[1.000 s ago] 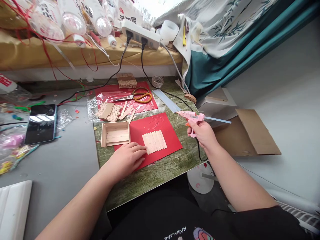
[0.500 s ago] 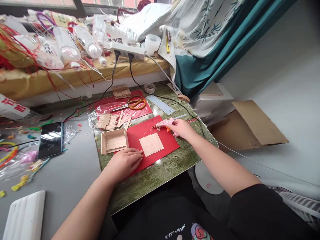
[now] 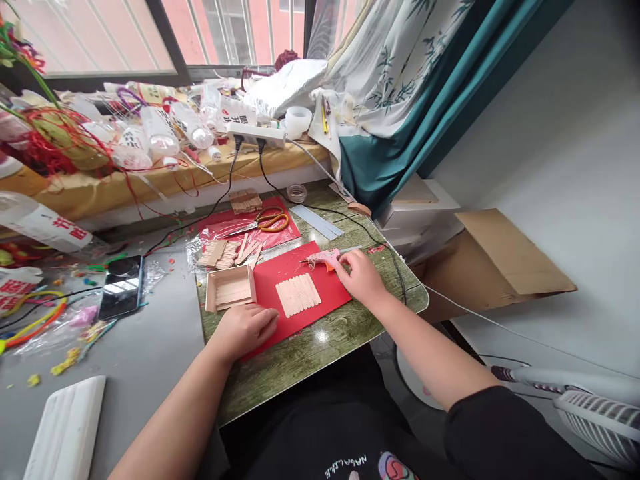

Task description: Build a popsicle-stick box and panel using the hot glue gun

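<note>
My left hand (image 3: 247, 328) rests at the near left edge of a red sheet (image 3: 270, 263), its fingers loosely bent and nothing visible in them. Just beyond it stands a shallow open box of wooden craft sticks (image 3: 231, 288). To its right, a flat panel of craft sticks (image 3: 299, 295) joined side by side lies on the sheet. My right hand (image 3: 364, 279) is closed around the back and handle of a pink glue gun (image 3: 324, 259), which lies low over the sheet with its nozzle pointing left. Wispy glue strands cling near the nozzle. The fingers hide most of the handle.
Loose craft sticks (image 3: 220, 253) and orange-handled scissors (image 3: 273, 219) lie farther back, with grey strips (image 3: 317, 221) beside them. A black cord (image 3: 373, 233) crosses the table's right side. At the left are a phone (image 3: 121, 287) and scraps; a power strip (image 3: 257, 133) sits on the ledge.
The view has tilted up, showing more window. My right hand has shifted forward over the glue gun's handle. My left fingers have drawn in a little; the stick panel stays on the sheet.
</note>
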### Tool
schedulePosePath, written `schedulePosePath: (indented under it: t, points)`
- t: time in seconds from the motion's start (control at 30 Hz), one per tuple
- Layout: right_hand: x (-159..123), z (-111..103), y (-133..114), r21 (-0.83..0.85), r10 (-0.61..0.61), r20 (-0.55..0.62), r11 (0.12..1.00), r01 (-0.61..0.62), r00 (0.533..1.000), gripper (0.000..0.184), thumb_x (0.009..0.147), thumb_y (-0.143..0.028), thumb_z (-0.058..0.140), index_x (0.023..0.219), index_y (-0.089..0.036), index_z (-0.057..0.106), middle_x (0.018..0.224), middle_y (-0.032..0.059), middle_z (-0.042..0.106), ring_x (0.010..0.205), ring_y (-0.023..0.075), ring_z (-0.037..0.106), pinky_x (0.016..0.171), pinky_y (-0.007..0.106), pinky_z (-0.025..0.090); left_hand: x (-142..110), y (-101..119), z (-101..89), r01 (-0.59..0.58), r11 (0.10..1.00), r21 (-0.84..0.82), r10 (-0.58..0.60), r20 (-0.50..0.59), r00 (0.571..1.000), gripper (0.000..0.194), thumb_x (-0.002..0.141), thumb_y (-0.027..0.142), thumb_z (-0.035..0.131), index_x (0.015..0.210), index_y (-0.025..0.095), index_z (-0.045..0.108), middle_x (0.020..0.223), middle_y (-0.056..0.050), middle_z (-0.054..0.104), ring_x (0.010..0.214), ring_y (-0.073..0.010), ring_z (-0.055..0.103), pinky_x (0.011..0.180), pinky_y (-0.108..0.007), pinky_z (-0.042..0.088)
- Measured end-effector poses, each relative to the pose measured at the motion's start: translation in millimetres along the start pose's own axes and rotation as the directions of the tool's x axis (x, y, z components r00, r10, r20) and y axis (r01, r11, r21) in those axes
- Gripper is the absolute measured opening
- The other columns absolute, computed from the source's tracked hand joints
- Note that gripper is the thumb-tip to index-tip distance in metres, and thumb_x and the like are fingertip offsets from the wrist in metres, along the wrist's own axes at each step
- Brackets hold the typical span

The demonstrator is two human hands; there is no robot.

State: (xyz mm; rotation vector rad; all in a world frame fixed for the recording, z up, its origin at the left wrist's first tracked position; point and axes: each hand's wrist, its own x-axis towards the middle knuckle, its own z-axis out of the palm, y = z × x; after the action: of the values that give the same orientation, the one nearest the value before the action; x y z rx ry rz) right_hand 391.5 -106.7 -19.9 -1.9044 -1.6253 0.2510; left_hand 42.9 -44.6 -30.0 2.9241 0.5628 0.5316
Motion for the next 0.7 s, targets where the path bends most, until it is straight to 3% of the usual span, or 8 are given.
schedulePosePath:
  t: [0.1, 0.2, 0.4, 0.6, 0.7]
  points:
    - [-33.8, 2.6, -7.7, 0.062, -0.195, 0.047, 0.979, 0.192, 0.980, 0.020, 0.101, -0.028, 0.053, 0.103, -0.021, 0.071, 0.101, 0.0124, 0.069, 0.098, 0.0287, 0.064, 0.093, 0.042, 0.052, 3.6, 5.1, 0.2, 0.006, 0.999, 0.051, -0.007, 0.022, 1.000, 0.028, 0.102, 0.027, 0.051, 0.078, 0.023, 0.065, 0.066, -0.001, 0.066, 0.063, -0.0152, 0.064, 0.060, -0.028, 0.049]
    - [-57.6, 12.9, -15.4, 0.085, -0.282, 0.118, 0.958, 0.273, 0.952, 0.023, 0.099, -0.025, 0.057, 0.115, -0.021, 0.072, 0.109, 0.0125, 0.071, 0.107, 0.0308, 0.064, 0.100, 0.047, 0.051, 10.9, 12.9, -5.5, 0.020, 0.997, 0.071, -0.026, 0.084, 0.996, 0.035, 0.103, 0.027, 0.050, 0.069, 0.023, 0.060, 0.061, 0.000, 0.061, 0.060, -0.0152, 0.060, 0.061, -0.029, 0.046]
    - [-62.3, 31.3, -18.0, 0.019, -0.297, 0.172, 0.954, 0.298, 0.939, 0.042, 0.096, -0.038, 0.067, 0.134, -0.020, 0.070, 0.140, 0.0174, 0.064, 0.132, 0.0371, 0.056, 0.113, 0.055, 0.043, 8.8, 39.5, -28.7, 0.214, 0.976, 0.046, -0.219, 0.232, 0.948, 0.017, 0.101, 0.031, 0.057, 0.090, 0.023, 0.069, 0.077, -0.003, 0.071, 0.073, -0.0215, 0.068, 0.061, -0.031, 0.048]
    - [-61.0, 34.5, -16.1, 0.008, -0.315, 0.199, 0.948, 0.320, 0.928, 0.046, 0.098, -0.041, 0.065, 0.140, -0.022, 0.067, 0.147, 0.0174, 0.061, 0.138, 0.0375, 0.052, 0.116, 0.056, 0.038, -22.9, 68.2, -25.7, 0.284, 0.958, -0.046, -0.277, 0.126, 0.953, 0.016, 0.102, 0.030, 0.059, 0.114, 0.024, 0.068, 0.122, -0.008, 0.075, 0.109, -0.0248, 0.072, 0.089, -0.040, 0.058]
    - [-61.8, 34.7, -16.3, 0.007, -0.310, 0.194, 0.949, 0.315, 0.931, 0.049, 0.098, -0.042, 0.064, 0.143, -0.022, 0.065, 0.148, 0.0173, 0.060, 0.138, 0.0378, 0.052, 0.117, 0.057, 0.038, -36.0, 58.7, -27.9, 0.320, 0.947, 0.011, -0.319, -0.034, 0.947, 0.017, 0.102, 0.027, 0.058, 0.115, 0.025, 0.067, 0.119, -0.007, 0.077, 0.108, -0.0252, 0.072, 0.096, -0.044, 0.056]
